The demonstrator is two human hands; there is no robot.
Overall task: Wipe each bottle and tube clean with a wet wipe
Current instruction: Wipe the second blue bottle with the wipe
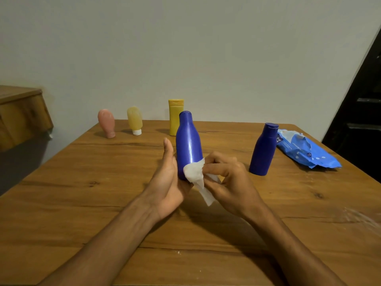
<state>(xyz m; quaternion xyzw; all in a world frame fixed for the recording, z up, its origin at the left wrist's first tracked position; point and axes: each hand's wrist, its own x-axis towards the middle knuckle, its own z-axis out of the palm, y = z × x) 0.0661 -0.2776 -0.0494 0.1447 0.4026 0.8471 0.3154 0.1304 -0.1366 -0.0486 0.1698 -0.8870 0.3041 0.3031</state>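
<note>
No label can be read on the blue bottle [188, 141], and the print on the wipes pack [303, 151] is too small to make out. The blue bottle is held slightly tilted over the worktop [103, 203], gripped low by the left hand [167, 182], thumb raised along its side. A wet wipe [193, 172] is pinched by the right hand [228, 182], its fingers [214, 168] pressing it against the bottle's lower right side.

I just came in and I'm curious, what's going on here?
A person is wiping bottles at a brown wooden table. The left hand holds a tall blue plastic bottle near its base; the right hand pinches a crumpled white wet wipe against it. A shorter blue bottle, a yellow bottle, a pink tube and a pale yellow tube stand untouched.
</note>
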